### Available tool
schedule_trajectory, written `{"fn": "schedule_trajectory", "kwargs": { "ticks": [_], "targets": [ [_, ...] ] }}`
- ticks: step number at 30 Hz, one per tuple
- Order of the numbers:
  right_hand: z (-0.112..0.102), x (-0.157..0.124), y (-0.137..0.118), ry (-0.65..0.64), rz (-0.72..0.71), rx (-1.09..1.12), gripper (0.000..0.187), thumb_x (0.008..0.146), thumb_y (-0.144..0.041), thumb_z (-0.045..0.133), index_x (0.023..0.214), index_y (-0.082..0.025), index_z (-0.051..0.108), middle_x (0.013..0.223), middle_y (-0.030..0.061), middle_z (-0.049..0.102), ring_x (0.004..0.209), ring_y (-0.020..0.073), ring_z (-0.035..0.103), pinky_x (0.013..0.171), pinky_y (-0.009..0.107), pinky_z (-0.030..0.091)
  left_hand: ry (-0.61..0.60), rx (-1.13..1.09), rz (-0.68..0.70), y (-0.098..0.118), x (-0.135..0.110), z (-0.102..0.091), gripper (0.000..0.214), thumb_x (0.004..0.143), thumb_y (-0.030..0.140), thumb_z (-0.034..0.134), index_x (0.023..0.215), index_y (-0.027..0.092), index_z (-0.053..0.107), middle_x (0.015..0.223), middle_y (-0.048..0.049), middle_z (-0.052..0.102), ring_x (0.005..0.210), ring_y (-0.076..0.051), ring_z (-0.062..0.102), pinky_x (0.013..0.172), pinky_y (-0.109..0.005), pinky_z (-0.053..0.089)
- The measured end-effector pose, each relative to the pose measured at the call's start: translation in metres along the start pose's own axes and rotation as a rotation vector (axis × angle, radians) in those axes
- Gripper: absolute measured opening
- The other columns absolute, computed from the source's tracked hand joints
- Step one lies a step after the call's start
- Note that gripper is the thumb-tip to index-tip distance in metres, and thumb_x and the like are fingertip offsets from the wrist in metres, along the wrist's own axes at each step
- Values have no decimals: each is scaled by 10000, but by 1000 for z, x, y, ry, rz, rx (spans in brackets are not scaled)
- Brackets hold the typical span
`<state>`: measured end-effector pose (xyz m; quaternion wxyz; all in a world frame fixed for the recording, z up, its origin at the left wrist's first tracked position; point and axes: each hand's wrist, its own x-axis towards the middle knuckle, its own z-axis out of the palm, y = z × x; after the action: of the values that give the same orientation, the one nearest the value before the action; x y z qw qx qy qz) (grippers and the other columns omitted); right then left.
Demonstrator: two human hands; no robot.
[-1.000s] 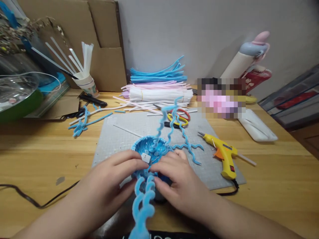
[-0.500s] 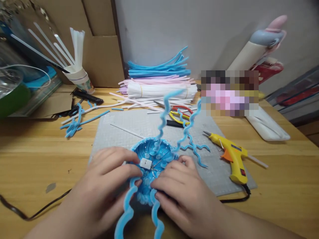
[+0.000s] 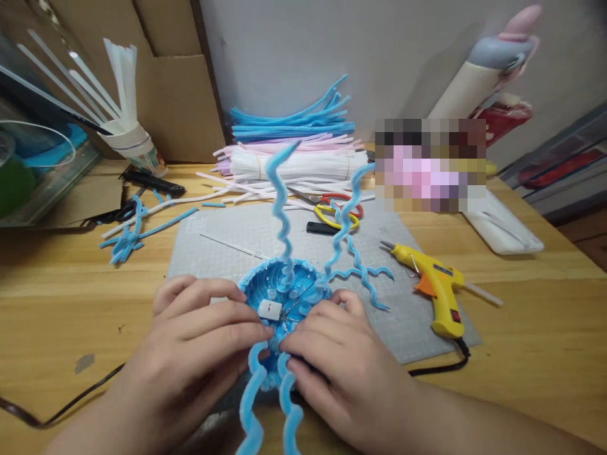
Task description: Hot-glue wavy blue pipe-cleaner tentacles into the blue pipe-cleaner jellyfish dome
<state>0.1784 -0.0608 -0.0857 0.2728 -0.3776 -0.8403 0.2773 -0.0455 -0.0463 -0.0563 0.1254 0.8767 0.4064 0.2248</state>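
Note:
A blue woven pipe-cleaner bowl (image 3: 289,287) with wavy blue strands rising from it rests on the grey cutting mat (image 3: 222,243). A small white box (image 3: 269,309) with thin wires lies inside the bowl. My left hand (image 3: 199,335) grips the bowl's near left rim, fingertips pinched beside the white box. My right hand (image 3: 341,354) grips the near right rim, fingers curled, fingertips almost meeting the left ones. Two wavy blue strands (image 3: 270,404) hang toward me between my hands.
A yellow glue gun (image 3: 436,284) lies on the mat's right edge, its black cord trailing. Scissors (image 3: 339,212) and stacked blue, pink and white pipe cleaners (image 3: 294,155) lie behind. A cup of glue sticks (image 3: 130,142) and loose blue pieces (image 3: 128,237) sit at the left.
The view shifted slightly; the upright wavy strands now stand taller in view. My hands stay on the bowl's rim, fingertips working around the white box, and the two near strands spread apart.

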Motion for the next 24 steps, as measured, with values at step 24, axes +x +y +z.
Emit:
{"fn": "schedule_trajectory", "kwargs": {
  "ticks": [24],
  "targets": [
    [0,1,7,45,76,37,183,883,-108,503,944,-218,637,861,8,698,832,191,576,881,429,319,76,-57,-100,0,0,11,177,892,152,585,1005,281,627,957,43,717,960,-183,624,912,-377,339]
  ]
}}
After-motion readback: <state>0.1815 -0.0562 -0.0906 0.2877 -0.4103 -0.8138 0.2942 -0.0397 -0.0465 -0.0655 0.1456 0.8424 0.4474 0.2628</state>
